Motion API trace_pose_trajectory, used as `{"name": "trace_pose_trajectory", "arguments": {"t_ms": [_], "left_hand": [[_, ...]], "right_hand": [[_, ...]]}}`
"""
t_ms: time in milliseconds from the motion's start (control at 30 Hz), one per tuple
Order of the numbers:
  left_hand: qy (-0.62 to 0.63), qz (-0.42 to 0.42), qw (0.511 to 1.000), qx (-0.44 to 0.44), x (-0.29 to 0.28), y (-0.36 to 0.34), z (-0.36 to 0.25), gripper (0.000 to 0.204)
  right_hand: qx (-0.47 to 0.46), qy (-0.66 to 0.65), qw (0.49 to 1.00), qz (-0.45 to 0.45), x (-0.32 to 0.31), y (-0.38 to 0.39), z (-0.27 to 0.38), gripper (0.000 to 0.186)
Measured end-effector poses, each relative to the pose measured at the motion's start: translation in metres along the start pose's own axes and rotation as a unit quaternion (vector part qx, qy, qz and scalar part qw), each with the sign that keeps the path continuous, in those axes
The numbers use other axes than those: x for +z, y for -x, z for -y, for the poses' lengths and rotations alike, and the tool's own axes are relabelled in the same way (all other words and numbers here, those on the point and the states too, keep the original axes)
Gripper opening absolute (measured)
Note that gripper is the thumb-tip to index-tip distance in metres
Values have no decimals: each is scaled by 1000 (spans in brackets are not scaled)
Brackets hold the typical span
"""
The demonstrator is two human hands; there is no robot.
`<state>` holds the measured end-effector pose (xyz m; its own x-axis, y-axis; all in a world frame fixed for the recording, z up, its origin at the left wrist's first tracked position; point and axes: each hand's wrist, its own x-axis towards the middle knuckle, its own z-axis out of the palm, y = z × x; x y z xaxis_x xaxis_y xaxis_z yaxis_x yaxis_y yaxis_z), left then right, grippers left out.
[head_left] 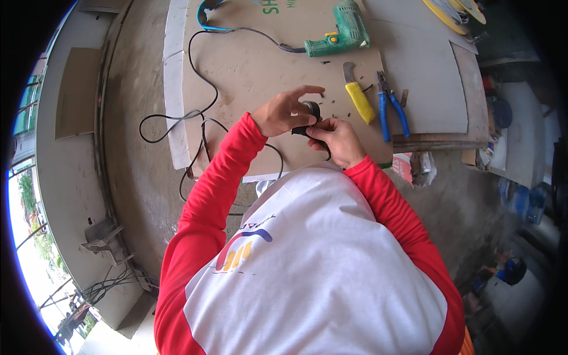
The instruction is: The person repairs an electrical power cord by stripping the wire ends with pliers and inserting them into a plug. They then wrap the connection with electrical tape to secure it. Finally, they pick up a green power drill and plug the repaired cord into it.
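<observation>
Close to my body, over the board-topped table, my left hand [285, 110] is closed around a roll of black tape [314, 110], its index finger stretched out past the roll. My right hand [338, 140] pinches a black strip just below the roll; whether this is tape or cable end is hard to tell. A black cord [328, 155] hangs beneath the right fingers. Beyond my hands lies a green power drill [349, 32] with a yellow trigger. To their right rest a hooked knife with a yellow-wrapped handle [360, 102] and blue-handled pliers [387, 107].
A black cable [216, 89] loops from the drill across the table's left side and over its edge. A blue band [205, 15] lies at the far left. Small dark scraps dot the board [254, 71]. At the far right is a yellow-rimmed spool [445, 15]; a plastic bag [421, 168] sits below the edge.
</observation>
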<state>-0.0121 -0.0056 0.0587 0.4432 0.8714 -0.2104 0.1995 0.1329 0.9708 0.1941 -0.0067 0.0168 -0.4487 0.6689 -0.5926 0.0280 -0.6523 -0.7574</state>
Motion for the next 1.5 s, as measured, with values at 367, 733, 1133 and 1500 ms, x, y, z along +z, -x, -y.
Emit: {"name": "trace_pose_trajectory", "arguments": {"t_ms": [367,733,1133,1500], "left_hand": [[112,-293,949,-35,76,33,-9,37],[-128,-239,956,-108,66,31,9,40],[-94,-253,946,-181,74,15,-1,34],[-20,-267,953,-143,76,18,5,31]], "right_hand": [[-41,-195,980,14,-6,-4,-10,18],[9,-163,977,139,-2,0,14,20],[-76,61,994,-59,12,-12,-3,50],[45,-203,967,146,-11,-13,7,36]]}}
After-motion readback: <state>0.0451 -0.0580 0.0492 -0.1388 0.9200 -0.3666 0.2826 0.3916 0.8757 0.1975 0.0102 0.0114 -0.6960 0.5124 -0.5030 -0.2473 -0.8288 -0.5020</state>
